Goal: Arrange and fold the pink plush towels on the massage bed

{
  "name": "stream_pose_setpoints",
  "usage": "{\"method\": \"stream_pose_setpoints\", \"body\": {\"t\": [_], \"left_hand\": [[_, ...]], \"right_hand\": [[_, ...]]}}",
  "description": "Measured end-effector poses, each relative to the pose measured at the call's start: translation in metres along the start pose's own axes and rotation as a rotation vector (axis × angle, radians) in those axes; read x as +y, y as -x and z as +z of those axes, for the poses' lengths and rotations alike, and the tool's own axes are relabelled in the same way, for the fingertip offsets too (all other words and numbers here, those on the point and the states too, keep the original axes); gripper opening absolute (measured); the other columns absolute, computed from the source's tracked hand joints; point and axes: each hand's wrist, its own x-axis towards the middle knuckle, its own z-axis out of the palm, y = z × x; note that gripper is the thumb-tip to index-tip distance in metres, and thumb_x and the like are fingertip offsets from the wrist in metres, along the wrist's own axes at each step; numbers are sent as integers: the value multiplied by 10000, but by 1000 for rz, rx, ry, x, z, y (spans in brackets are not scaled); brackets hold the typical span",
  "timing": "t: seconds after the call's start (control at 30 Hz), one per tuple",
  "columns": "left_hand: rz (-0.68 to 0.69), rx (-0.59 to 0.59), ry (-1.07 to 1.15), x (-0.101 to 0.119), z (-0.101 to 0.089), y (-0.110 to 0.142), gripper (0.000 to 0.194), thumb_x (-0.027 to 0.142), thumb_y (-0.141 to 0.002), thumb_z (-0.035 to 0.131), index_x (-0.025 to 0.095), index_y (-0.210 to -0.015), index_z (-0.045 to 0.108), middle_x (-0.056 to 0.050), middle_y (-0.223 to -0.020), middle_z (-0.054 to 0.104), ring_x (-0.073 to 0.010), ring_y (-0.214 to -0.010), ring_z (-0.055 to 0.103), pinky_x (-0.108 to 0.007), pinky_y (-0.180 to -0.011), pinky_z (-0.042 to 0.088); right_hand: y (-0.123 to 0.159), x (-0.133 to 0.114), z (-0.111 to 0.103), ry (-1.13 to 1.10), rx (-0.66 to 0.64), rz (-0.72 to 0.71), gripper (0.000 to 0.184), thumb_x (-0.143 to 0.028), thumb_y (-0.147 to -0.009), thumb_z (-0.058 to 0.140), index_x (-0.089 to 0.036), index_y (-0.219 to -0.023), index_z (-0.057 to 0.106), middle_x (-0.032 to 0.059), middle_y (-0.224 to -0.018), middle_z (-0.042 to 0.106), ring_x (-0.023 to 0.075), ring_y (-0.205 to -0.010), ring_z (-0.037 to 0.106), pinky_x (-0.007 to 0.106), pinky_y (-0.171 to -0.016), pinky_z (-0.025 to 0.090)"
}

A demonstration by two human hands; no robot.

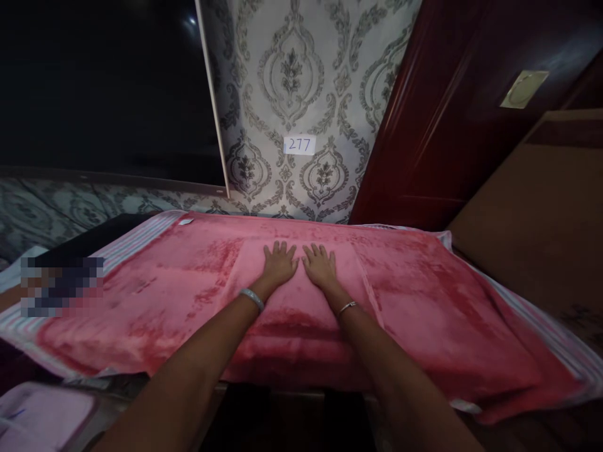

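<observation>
A pink plush blanket (414, 295) with striped edging lies spread over a table in front of me. Both my hands rest flat on its middle, side by side, fingers stretched out toward the wall. My left hand (279, 263) wears a silver bangle at the wrist and holds nothing. My right hand (320, 266) wears a thin bracelet and also holds nothing. The thumbs nearly touch. A lighter, smoother patch of blanket surrounds the hands.
A patterned wallpaper wall carries a label reading 277 (299, 145). A dark screen (103, 94) fills the upper left. A dark red door (447, 113) and a brown board (537, 213) stand at right. A pale lilac object (42, 417) sits at the bottom left.
</observation>
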Motion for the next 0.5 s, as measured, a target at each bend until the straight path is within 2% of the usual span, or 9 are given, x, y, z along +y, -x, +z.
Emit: {"method": "stream_pose_setpoints", "body": {"t": [0.1,0.17,0.23,0.3,0.37,0.5], "left_hand": [[-19,-104,52,-1,-25,5,616,473,-1009,328,223,-1572,331,-138,-1659,271,-346,-1535,210,-622,-1206,184],[-8,-91,58,0,-40,20,626,482,-1011,325,205,-1573,326,-141,-1661,264,-343,-1534,214,-598,-1211,198],[34,-45,44,2,-46,45,613,478,-1013,324,210,-1563,351,-131,-1654,289,-343,-1537,205,-587,-1228,157],[91,-25,29,6,-41,73,610,489,-1012,324,222,-1559,369,-123,-1652,296,-346,-1540,193,-579,-1239,125],[121,-40,18,11,-29,97,621,513,-1010,315,235,-1564,364,-121,-1661,274,-355,-1543,179,-589,-1238,120],[115,-44,-8,17,-3,115,623,514,-1012,300,254,-1576,344,-123,-1670,240,-385,-1546,150,-641,-1224,96]], "right_hand": [[8,0,-21,-54,-91,34,541,-431,-1071,244,-290,-1588,317,58,-1667,266,259,-1531,215,520,-1201,216],[26,1,-30,-66,-65,33,550,-447,-1070,245,-282,-1591,315,84,-1664,268,270,-1530,222,516,-1193,233],[50,2,-30,-47,-14,-12,549,-462,-1066,264,-292,-1582,339,92,-1662,271,286,-1531,216,530,-1195,217],[75,4,-21,-22,3,-74,544,-477,-1059,294,-306,-1572,362,89,-1666,261,299,-1534,201,548,-1197,200],[94,5,-9,2,-7,-106,542,-473,-1055,315,-313,-1571,362,84,-1670,247,306,-1537,190,566,-1201,178],[107,3,9,40,1,-104,535,-439,-1053,332,-314,-1572,360,69,-1670,247,302,-1538,188,579,-1211,132]]}}
